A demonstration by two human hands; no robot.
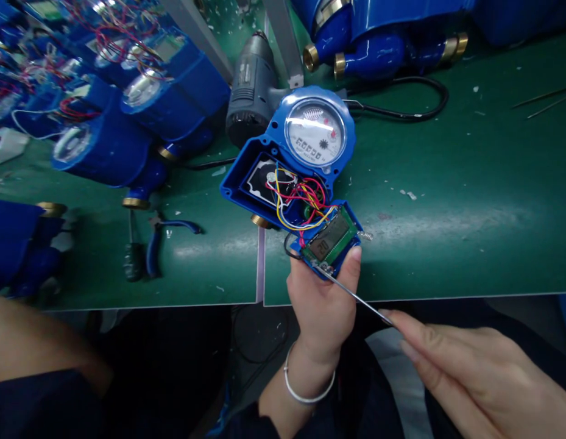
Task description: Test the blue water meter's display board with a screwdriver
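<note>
My left hand [321,305] is closed around a small blue housing that carries a green circuit board [331,236] with an LCD display. Red, yellow and white wires [305,198] run from the board into the open compartment of a blue water meter [259,155], whose round dial faces up. Between the fingertips of my right hand [465,360] is a thin metal tool with a straight shaft [358,297]; its handle is hidden. The shaft's tip touches the board's lower left corner. A small coil spring [365,235] sticks out at the board's right edge.
A grey heat gun [253,85] stands just behind the meter. Pliers [155,241] and a screwdriver [133,256] lie to the left. More blue meters [104,140] with loose wires crowd the left, others [374,55] the back. Another person's arm [40,341] shows at lower left.
</note>
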